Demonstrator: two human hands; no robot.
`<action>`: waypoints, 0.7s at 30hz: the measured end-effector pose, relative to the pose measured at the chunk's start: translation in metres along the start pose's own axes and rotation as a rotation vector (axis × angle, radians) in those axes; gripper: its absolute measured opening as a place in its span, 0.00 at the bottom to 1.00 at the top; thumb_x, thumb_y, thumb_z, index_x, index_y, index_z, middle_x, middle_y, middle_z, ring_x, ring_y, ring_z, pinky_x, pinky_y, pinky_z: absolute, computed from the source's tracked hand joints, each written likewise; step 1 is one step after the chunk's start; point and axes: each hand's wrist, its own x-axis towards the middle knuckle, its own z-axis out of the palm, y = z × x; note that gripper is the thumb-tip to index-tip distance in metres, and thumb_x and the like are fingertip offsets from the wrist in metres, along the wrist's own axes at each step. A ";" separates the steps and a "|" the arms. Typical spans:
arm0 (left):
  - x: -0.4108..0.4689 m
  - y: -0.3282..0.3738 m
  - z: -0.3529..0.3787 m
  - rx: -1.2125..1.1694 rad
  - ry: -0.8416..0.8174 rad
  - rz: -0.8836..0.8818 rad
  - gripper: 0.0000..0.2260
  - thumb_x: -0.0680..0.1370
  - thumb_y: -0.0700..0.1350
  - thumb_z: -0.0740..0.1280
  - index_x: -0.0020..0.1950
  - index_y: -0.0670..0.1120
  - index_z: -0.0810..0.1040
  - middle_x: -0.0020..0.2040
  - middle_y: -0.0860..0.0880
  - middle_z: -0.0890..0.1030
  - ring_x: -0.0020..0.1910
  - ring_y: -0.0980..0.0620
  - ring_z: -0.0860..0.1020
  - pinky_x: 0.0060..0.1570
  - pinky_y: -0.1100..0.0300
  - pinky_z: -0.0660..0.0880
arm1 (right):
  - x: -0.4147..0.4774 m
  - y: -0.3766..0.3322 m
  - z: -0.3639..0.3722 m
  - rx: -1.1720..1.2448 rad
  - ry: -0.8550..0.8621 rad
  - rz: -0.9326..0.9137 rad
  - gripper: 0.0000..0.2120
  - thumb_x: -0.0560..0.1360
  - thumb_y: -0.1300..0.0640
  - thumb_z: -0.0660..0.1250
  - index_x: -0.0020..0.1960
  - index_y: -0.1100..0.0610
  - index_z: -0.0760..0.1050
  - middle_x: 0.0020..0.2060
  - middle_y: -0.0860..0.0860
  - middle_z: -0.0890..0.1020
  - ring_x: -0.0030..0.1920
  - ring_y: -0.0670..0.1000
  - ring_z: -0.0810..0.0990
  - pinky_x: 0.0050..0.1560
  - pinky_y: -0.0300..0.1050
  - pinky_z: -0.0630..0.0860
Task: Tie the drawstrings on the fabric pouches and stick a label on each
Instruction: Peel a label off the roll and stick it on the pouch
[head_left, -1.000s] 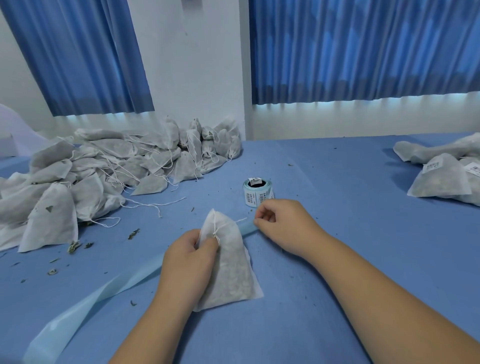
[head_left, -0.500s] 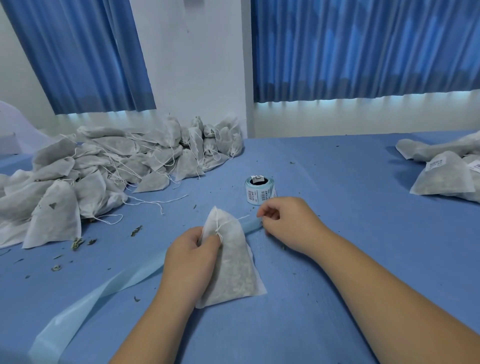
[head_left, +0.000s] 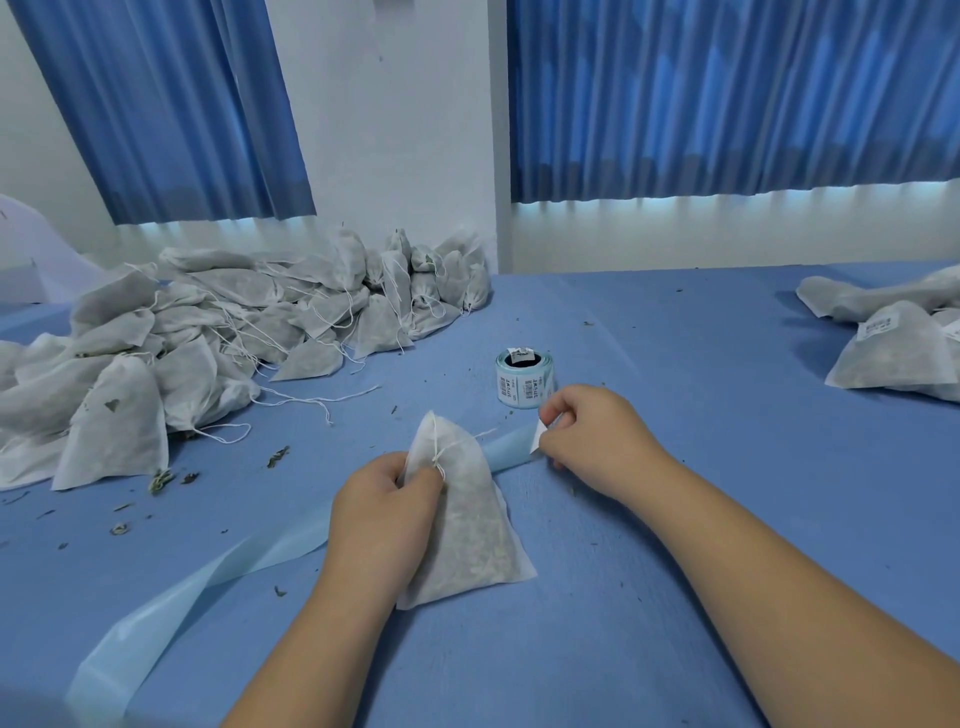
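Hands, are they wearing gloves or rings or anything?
No. The left hand and right hand are bare: no gloves, rings or watch. The forearms are bare too, with no sleeves in view.

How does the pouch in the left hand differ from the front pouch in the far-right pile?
The held pouch bears no label; the far-right pouch has a white label near its top. The left hand grips the held pouch at its neck; the far-right pouch lies untouched against others. Both are pale, filled fabric pouches on the blue table.
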 end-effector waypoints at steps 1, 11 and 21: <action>0.000 0.000 0.000 0.005 -0.001 0.000 0.13 0.76 0.45 0.65 0.33 0.45 0.68 0.24 0.56 0.64 0.23 0.57 0.62 0.30 0.58 0.60 | 0.000 0.000 -0.001 -0.013 -0.014 0.006 0.08 0.69 0.63 0.63 0.40 0.50 0.76 0.33 0.48 0.78 0.33 0.48 0.76 0.28 0.36 0.69; 0.000 0.000 0.000 0.038 0.016 0.014 0.13 0.76 0.45 0.65 0.33 0.46 0.66 0.26 0.54 0.62 0.25 0.55 0.60 0.31 0.57 0.59 | 0.000 0.002 -0.012 -0.005 -0.133 0.010 0.14 0.71 0.63 0.66 0.42 0.44 0.79 0.28 0.46 0.73 0.22 0.41 0.68 0.21 0.30 0.62; 0.000 0.002 -0.002 0.011 0.028 -0.033 0.11 0.75 0.44 0.65 0.34 0.47 0.67 0.27 0.53 0.62 0.24 0.55 0.60 0.31 0.57 0.58 | 0.000 0.003 -0.017 0.002 -0.126 0.082 0.13 0.70 0.64 0.63 0.40 0.47 0.80 0.30 0.45 0.74 0.28 0.45 0.69 0.22 0.31 0.62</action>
